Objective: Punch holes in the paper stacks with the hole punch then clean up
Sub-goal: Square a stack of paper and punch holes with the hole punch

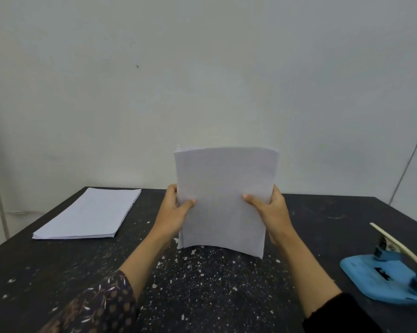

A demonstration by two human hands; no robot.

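A stack of white paper (224,195) stands upright on its bottom edge in the middle of the black table (58,272). My left hand (175,210) grips its left side and my right hand (272,212) grips its right side, thumbs on the near face. A second paper stack (89,213) lies flat at the far left of the table. At the right edge sits a blue hole punch (389,277) with a cream lever raised.
Small white paper dots (202,280) are scattered over the table in front of me. A pale wall (202,80) rises directly behind the table's far edge. A thin cable (409,162) runs down the wall at the right.
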